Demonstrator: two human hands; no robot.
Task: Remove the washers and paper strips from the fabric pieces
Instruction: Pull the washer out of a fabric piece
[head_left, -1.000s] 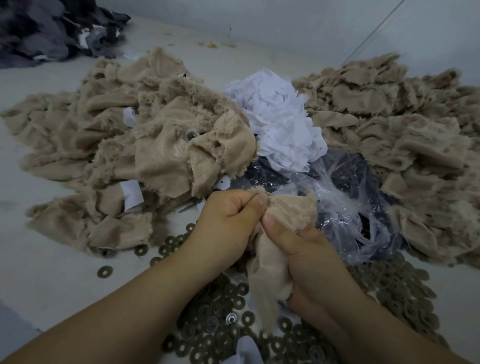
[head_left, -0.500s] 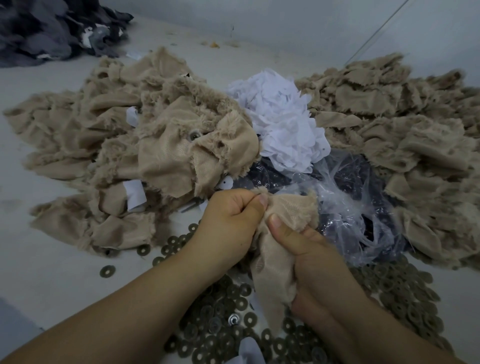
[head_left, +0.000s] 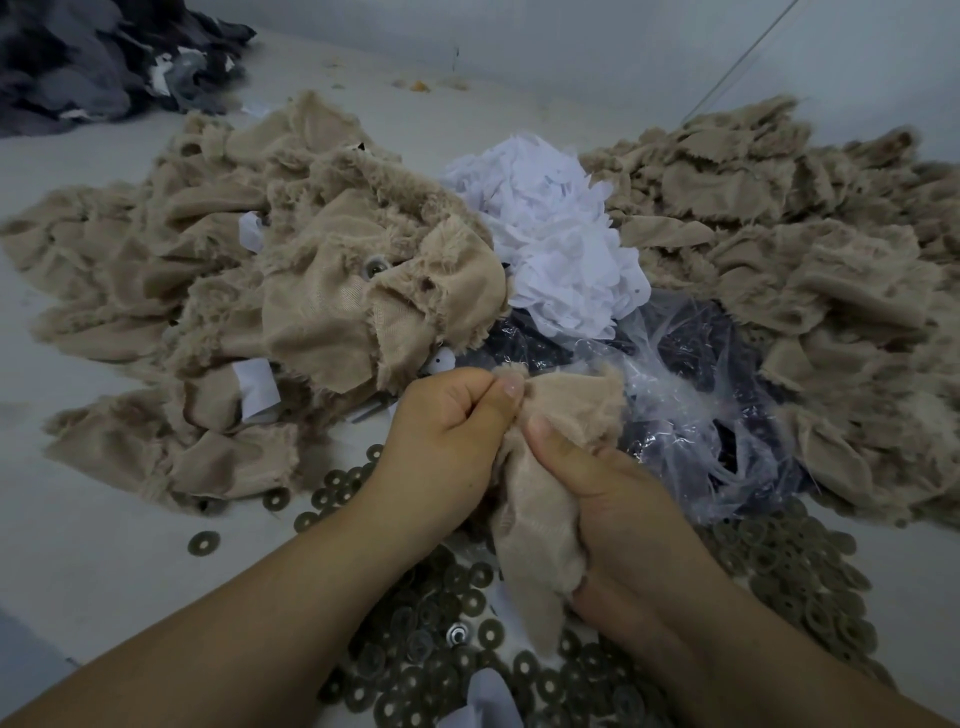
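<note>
Both hands work 1 tan fabric piece (head_left: 540, 525), fuzzy-edged and crumpled, just in front of the white paper heap (head_left: 556, 249). The left hand (head_left: 447, 441) pinches its top edge between thumb and curled fingers; the right hand (head_left: 613, 509) grips its bunched middle. Dark washers (head_left: 426, 649) lie scattered beneath it.

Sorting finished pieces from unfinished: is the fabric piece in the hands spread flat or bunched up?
Bunched up. The fabric piece is crumpled, pinched between the left hand and the right hand, its lower end hanging over the washers.
</note>
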